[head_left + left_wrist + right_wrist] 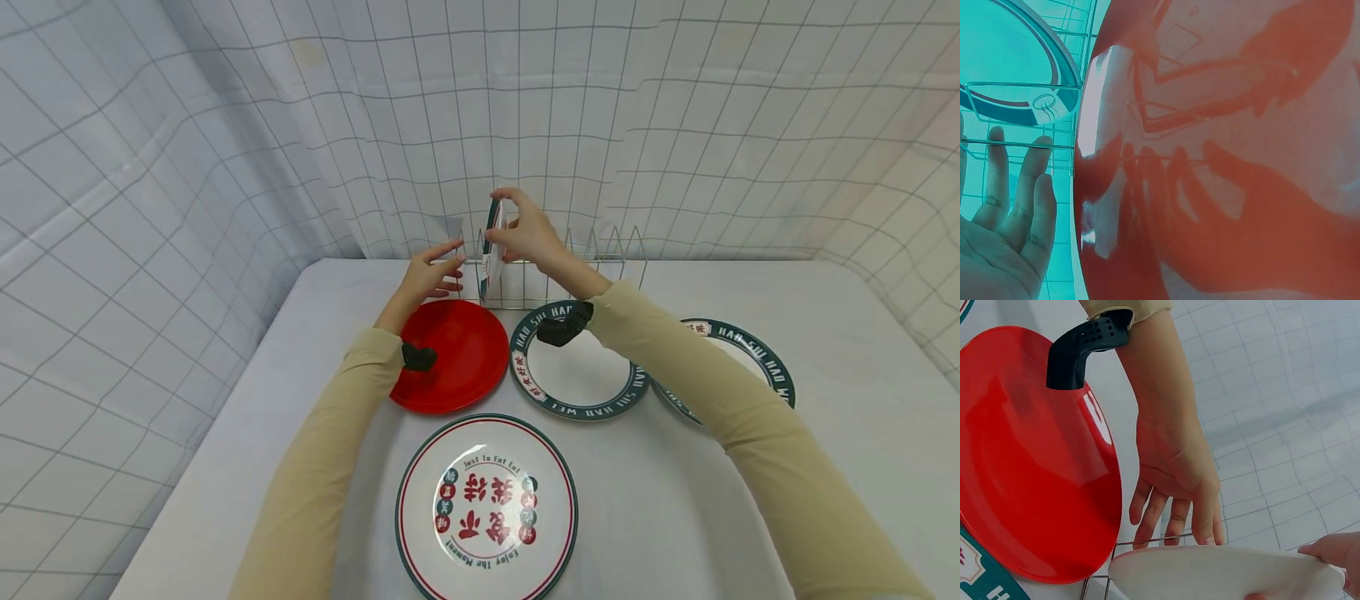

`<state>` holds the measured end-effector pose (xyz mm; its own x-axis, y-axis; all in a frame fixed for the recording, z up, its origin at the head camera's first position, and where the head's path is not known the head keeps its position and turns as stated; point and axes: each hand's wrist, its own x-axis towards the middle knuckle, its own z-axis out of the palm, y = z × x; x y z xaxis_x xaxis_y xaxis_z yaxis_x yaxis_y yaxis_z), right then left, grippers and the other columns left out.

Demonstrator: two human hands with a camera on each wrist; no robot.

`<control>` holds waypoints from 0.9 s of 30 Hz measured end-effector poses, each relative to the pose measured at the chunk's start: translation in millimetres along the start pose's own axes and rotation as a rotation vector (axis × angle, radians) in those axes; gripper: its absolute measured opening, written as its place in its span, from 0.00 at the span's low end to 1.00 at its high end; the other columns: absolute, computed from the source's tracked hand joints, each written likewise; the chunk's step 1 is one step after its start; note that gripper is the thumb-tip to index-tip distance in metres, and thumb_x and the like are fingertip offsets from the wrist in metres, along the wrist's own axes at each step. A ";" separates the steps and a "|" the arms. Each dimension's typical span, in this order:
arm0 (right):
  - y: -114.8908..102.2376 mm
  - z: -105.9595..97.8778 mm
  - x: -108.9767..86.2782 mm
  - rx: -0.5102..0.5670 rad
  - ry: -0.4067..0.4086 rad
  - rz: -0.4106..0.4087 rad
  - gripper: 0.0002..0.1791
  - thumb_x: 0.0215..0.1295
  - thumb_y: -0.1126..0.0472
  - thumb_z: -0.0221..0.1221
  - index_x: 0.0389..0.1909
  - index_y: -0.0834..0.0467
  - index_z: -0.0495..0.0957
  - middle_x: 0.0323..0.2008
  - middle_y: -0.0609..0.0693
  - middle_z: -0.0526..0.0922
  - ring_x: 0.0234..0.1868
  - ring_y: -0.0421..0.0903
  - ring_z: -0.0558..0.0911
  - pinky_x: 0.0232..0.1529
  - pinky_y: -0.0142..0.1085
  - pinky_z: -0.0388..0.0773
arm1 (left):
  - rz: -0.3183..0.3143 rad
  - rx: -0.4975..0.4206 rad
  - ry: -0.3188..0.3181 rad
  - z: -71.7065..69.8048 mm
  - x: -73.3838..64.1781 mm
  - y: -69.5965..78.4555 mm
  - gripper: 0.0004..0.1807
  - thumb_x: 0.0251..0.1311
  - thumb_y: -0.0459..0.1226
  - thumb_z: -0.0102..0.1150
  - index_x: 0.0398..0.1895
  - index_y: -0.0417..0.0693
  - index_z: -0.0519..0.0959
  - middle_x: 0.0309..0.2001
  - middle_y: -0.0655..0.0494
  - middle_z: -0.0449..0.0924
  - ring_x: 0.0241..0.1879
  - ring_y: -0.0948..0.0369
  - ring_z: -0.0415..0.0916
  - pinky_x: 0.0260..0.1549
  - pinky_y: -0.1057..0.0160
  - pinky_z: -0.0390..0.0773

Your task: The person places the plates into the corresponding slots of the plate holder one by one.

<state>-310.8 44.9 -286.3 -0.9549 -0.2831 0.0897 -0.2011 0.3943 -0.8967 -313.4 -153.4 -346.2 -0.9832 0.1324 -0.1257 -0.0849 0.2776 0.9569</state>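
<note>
A: Bkgd's a gridded white curtain (555, 108); white table (645, 517), wire rack (592, 258) nr far edge. Hands?
B: R hand (528, 233) pinches upright plate (492, 254) at rack; L hand (429, 277) spread by rack's left end, contact unclear.
A: Risks?
B: Might tip if pinch loosens, or chip if its rim knocks wires.
A: Qty?
B: 1 rack, 1 held; on table 1 red plate (465, 350), 2 green-banded plates (581, 392), 1 red-print plate (487, 508) nr near edge.
</note>
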 end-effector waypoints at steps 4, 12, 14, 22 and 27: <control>0.0 0.8 1.7 -0.026 0.001 0.004 0.35 0.65 0.62 0.60 0.71 0.49 0.58 0.53 0.64 0.76 0.37 0.51 0.81 0.40 0.42 0.84 | -0.004 -0.001 -0.003 -0.8 -0.2 -0.4 0.26 0.69 0.42 0.52 0.70 0.54 0.66 0.56 0.26 0.73 0.48 0.41 0.81 0.55 0.42 0.74; 1.4 0.9 5.2 -0.042 -0.022 0.009 0.36 0.65 0.62 0.59 0.72 0.50 0.55 0.54 0.64 0.75 0.34 0.51 0.81 0.38 0.42 0.84 | 0.002 -0.018 -0.007 -1.1 2.0 -2.7 0.27 0.69 0.41 0.52 0.70 0.52 0.65 0.56 0.25 0.72 0.40 0.47 0.85 0.54 0.41 0.74; 3.3 0.8 6.6 -0.046 -0.033 0.012 0.37 0.66 0.62 0.59 0.72 0.50 0.54 0.54 0.65 0.75 0.33 0.51 0.81 0.39 0.43 0.84 | 0.005 -0.023 -0.003 -1.2 5.2 -6.0 0.27 0.69 0.41 0.53 0.70 0.52 0.65 0.56 0.25 0.73 0.38 0.49 0.86 0.53 0.41 0.74; 7.8 0.7 7.7 -0.041 -0.062 0.007 0.39 0.66 0.61 0.59 0.74 0.49 0.50 0.56 0.65 0.74 0.41 0.56 0.81 0.46 0.49 0.82 | 0.028 0.011 0.035 -1.4 19.9 -24.1 0.25 0.68 0.45 0.54 0.68 0.60 0.69 0.53 0.30 0.77 0.28 0.62 0.85 0.41 0.55 0.83; 8.5 1.4 9.2 -0.050 -0.079 0.021 0.41 0.66 0.60 0.59 0.75 0.46 0.48 0.60 0.65 0.72 0.45 0.55 0.80 0.47 0.48 0.82 | 0.032 0.014 0.036 -2.8 21.6 -26.4 0.25 0.67 0.46 0.55 0.68 0.61 0.69 0.53 0.30 0.78 0.32 0.58 0.86 0.41 0.56 0.83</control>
<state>-320.9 44.5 -293.7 -0.9392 -0.3416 0.0349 -0.1938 0.4432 -0.8752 -332.9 -160.5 -373.5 -0.9906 0.1073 -0.0854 -0.0513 0.2876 0.9564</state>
